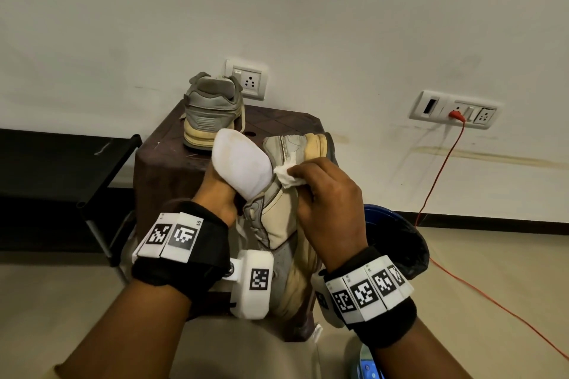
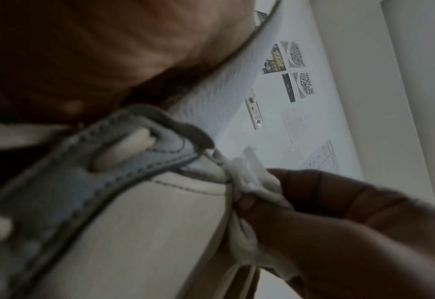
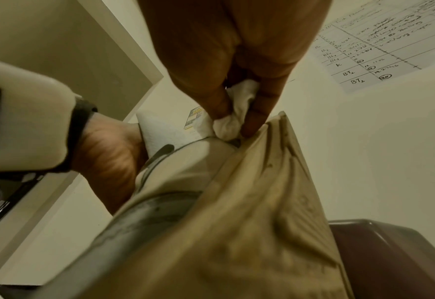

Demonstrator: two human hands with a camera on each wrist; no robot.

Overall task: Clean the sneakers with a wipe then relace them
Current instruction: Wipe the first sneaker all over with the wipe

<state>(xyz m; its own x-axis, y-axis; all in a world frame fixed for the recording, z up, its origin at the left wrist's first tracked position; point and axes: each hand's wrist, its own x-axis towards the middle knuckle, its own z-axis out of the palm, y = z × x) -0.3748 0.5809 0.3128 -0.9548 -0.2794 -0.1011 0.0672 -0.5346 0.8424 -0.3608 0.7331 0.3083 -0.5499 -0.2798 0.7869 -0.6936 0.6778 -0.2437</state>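
- A person's right hand point(image 1: 331, 209) is pinching a crumpled white wipe point(image 1: 286, 177) between curled fingertips point(image 3: 247, 129) and thumb, pressing it against the side of a worn cream-and-grey sneaker point(image 1: 281, 224) where the upper meets the yellowed sole.
- The left hand point(image 1: 215, 191) is reaching into the mouth of that sneaker, steadying it from within; its fingers are hidden inside, so whether they are curled or straight cannot be told.
- A white insole or tongue panel point(image 1: 240, 163) is standing up out of the shoe just above the left hand, touching the wipe's left edge.
- The held sneaker is tilting toe-up in front of the person, its heel end down between the 2 wrists and its sole facing right.
- A 2nd grey-and-cream sneaker point(image 1: 212, 111) is sitting heel-toward-camera on the far part of a dark brown plastic stool point(image 1: 160, 169), against the wall.
- In the left wrist view, the wipe point(image 2: 249, 178) is bunching at the grey leather eyelet strip's end, with a white lace showing through a slot.
- Both wrists are wearing black bands with white marker blocks.
- A white wall socket point(image 1: 248, 80) is showing behind the 2nd sneaker, and a red cable point(image 1: 443, 163) is hanging from another socket panel to the right.
- A blue bin lined with a black bag point(image 1: 403, 240) is standing on the floor just right of the right wrist.
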